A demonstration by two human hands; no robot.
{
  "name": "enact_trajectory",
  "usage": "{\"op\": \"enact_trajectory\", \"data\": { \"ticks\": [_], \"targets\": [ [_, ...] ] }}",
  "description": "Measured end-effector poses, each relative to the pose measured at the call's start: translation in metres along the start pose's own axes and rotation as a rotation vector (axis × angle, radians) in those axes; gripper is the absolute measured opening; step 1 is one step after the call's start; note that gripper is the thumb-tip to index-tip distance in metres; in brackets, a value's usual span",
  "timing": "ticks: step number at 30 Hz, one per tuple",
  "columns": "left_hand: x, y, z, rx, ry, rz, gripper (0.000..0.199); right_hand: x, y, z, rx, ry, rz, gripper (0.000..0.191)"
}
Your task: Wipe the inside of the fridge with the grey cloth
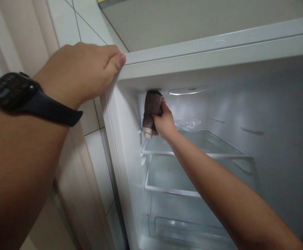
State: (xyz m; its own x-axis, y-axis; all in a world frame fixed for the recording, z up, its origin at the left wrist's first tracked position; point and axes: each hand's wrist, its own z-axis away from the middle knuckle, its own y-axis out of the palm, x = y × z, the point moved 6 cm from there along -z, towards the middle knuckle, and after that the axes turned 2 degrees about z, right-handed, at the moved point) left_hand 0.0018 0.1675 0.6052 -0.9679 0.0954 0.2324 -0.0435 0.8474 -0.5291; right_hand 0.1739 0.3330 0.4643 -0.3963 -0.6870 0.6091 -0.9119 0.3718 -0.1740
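Inside an open white fridge [122, 139], my right hand [165, 121] presses a folded brown cloth [152, 106] against the upper left inner wall, close to the ceiling. The cloth has a pale edge at its lower end. My left hand [89, 67] rests on the fridge's top left corner, its thumb on the front edge and its other fingers hidden behind the hand. A black watch [32, 97] is on my left wrist.
Below the cloth are glass shelves [172, 173] and a clear drawer [188, 227]. Crumpled clear plastic [189, 125] lies on the top shelf. A light cover [188, 91] is on the ceiling. Left of the fridge are tiles [96, 152] and a pale curtain [76, 194].
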Motion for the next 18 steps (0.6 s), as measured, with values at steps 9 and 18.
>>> {"op": "enact_trajectory", "data": {
  "ticks": [9,18],
  "targets": [
    [-0.006,-0.003,-0.001,-0.06,0.097,-0.115,0.075,0.053,0.008,0.034,0.09,-0.401,0.036,0.048],
    [-0.011,-0.006,0.001,-0.021,0.064,-0.102,0.071,0.028,0.0,0.149,0.396,-0.712,-0.096,0.046]
  ]
}}
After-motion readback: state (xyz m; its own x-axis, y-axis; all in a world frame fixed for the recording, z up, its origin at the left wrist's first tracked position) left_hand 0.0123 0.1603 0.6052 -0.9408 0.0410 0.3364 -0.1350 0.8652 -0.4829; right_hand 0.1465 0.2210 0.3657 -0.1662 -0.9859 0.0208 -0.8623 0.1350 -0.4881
